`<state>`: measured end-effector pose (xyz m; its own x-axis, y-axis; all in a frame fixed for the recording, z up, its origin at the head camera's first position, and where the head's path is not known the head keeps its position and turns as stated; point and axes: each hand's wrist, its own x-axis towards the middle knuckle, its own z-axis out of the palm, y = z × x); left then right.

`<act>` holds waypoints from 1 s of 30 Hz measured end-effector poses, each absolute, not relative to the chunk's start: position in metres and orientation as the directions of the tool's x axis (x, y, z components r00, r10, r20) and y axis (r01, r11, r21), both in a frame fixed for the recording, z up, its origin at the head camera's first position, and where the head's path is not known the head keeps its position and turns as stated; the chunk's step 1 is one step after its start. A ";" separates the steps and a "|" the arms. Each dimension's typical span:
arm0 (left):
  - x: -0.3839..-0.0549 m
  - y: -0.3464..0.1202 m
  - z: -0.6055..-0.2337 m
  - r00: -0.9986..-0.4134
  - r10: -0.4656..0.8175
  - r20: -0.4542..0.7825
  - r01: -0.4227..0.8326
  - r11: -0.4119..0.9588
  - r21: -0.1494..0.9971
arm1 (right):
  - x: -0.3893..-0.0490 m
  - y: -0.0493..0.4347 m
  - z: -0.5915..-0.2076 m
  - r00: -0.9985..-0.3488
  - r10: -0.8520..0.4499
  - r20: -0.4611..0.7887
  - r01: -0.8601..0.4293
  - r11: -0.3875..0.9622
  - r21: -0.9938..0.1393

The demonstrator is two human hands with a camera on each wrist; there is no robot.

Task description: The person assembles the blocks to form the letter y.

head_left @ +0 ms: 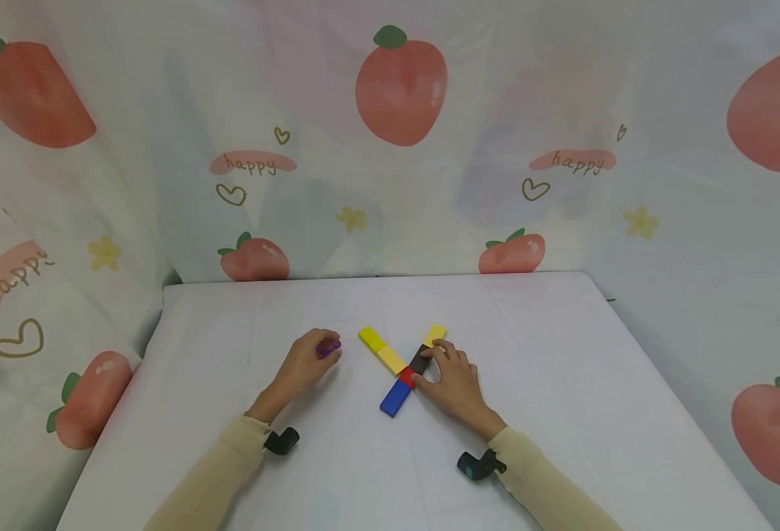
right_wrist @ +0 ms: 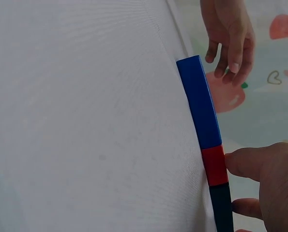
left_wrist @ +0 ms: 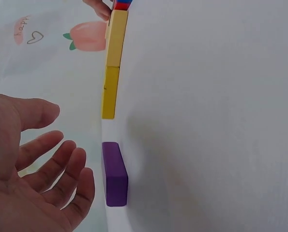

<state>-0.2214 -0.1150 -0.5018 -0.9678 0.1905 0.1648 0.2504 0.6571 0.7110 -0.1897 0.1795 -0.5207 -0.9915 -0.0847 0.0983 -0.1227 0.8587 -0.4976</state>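
Observation:
My left hand (head_left: 299, 365) is over a purple block (left_wrist: 115, 179) on the white table; in the left wrist view its fingers are spread loosely, with a gap between them and the block. My right hand (head_left: 456, 383) reaches down to a slanted row of blocks. Its thumb is at the red block (right_wrist: 215, 165) and a finger at the black block (right_wrist: 221, 208). The blue block (head_left: 396, 398) forms the row's near end, a pale yellow block (head_left: 435, 334) its far end. A second pale yellow block (head_left: 391, 361) and a bright yellow block (head_left: 371, 339) branch off leftward from the red one.
White cloth covers the table (head_left: 562, 413). Behind and beside it hang curtains (head_left: 429, 199) printed with peaches, hearts and "happy". Each wrist wears a small black camera; one (head_left: 282, 441) is at the left sleeve, another (head_left: 479, 465) at the right.

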 end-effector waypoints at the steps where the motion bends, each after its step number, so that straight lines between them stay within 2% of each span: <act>1: -0.223 -0.116 -0.503 -0.968 0.185 0.167 0.248 0.659 0.710 | -0.190 0.179 -0.521 -0.991 -0.085 0.099 -0.123 0.859 -0.497; 30: -0.239 -0.133 -0.512 -0.990 0.118 0.080 0.139 0.674 0.725 | -0.190 0.179 -0.523 -0.988 -0.080 0.131 -0.135 0.861 -0.491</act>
